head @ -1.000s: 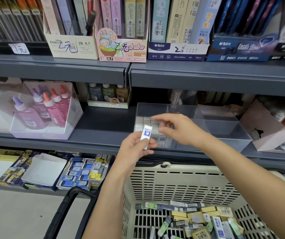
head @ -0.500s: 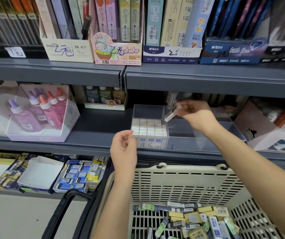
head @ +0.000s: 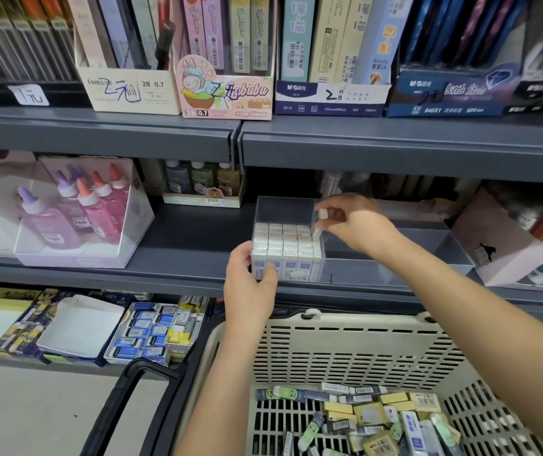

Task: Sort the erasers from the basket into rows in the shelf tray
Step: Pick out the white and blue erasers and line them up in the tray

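A stationery shop: shelves (head: 395, 146) of boxed pencil leads (head: 227, 90), handwritten price tag (head: 30, 94)

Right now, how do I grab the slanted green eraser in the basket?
From above, pinch the green eraser across its long sides, mid-length. It lies flat and slanted on the basket floor at the pile's left edge, so those sides look free.
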Demonstrator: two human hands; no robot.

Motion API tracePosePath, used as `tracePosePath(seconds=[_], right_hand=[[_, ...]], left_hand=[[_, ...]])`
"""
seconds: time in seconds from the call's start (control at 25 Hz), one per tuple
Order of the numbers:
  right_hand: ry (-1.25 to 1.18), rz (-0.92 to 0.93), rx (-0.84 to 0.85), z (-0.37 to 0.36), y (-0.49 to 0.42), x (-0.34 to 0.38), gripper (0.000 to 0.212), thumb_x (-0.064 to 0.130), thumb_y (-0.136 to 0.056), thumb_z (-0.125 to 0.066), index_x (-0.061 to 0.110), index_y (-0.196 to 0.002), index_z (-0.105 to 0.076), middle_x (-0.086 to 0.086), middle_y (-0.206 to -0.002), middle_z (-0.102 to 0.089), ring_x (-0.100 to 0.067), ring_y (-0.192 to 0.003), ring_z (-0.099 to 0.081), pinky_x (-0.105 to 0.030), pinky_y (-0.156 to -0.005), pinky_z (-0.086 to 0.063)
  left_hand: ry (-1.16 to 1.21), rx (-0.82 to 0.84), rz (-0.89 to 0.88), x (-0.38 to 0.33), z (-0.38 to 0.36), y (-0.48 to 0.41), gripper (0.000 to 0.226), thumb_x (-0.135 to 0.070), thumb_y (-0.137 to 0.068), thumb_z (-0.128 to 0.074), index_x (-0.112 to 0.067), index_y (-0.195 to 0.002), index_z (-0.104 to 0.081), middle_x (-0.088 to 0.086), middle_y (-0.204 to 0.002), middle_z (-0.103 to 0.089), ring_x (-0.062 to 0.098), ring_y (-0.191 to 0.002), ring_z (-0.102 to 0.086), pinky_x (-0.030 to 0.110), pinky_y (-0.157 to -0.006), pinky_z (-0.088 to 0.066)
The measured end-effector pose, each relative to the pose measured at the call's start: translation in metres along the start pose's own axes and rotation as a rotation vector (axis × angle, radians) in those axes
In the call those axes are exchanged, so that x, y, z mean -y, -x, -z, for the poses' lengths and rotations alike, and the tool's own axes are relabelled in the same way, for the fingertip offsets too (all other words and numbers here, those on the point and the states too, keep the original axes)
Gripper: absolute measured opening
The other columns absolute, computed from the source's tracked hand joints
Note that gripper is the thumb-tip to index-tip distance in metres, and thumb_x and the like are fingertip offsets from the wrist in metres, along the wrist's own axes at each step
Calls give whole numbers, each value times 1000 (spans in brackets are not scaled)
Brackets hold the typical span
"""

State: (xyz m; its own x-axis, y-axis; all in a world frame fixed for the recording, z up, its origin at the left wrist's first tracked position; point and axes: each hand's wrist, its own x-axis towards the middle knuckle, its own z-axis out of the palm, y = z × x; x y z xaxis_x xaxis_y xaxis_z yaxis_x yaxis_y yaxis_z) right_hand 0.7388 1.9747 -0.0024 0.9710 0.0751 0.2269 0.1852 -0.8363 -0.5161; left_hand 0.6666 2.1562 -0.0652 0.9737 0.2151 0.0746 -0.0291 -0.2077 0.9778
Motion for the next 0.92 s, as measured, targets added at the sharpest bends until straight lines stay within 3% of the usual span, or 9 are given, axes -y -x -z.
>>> tracePosePath(seconds=[0.2,0.36,0.52,0.72,0.8,0.92], right_hand=[[89,-62,64,-13,1,-1,23,23,-87,-61,18,-110,-65,3,-94,-60,-19,-93,-59,-18,-77,-37],[44,-111,102,-17,5,0,9,16,-86,-60,25,-85,-63,3,-92,-65,-14,-86,-60,-20,-76,-43],[-10,-107,61,-5,27,1,17,23,-86,-63,18,-102,-67,5,-88,-62,-9,-80,-53,-17,-73,-37],[-131,-66,-30,20,113,-15,10,22,-82,-67,28,-91,-67,13,-76,-60,-3,-71,-54,-6,-64,-37],[-139,-87,41,23,150,-30,8,23,-82,-66,30,-85,-66,17,-73,-60,0,-70,-55,-9,-63,-38],[-92,-130,219,7,196,-54,6,26,-86,-62,30,-82,-66,19,-74,-61,7,-70,-55,-7,-62,-35]], left_hand=[[31,4,10,0,0,-1,43,-11,-88,-60,-21,-127,-44,-12,-114,-50,5,-109,-51,22,-92,-42],[15,14,16,1,1,-1,45,-13,-89,-59,-21,-130,-43,-6,-123,-51,9,-111,-54,25,-95,-44],[-22,31,1,-3,3,4,44,-13,-89,-58,-20,-130,-43,-2,-131,-48,9,-115,-51,29,-101,-43],[-60,-105,-219,-4,4,51,32,-12,-87,-57,-39,-101,-44,-17,-107,-45,3,-95,-52,14,-81,-43],[-37,-16,-208,3,-9,74,33,-10,-85,-57,-40,-94,-46,-10,-99,-51,6,-88,-54,15,-77,-45],[-210,297,-122,27,-38,106,21,-13,-85,-59,-28,-97,-50,-8,-97,-54,4,-86,-51,21,-82,-45]])
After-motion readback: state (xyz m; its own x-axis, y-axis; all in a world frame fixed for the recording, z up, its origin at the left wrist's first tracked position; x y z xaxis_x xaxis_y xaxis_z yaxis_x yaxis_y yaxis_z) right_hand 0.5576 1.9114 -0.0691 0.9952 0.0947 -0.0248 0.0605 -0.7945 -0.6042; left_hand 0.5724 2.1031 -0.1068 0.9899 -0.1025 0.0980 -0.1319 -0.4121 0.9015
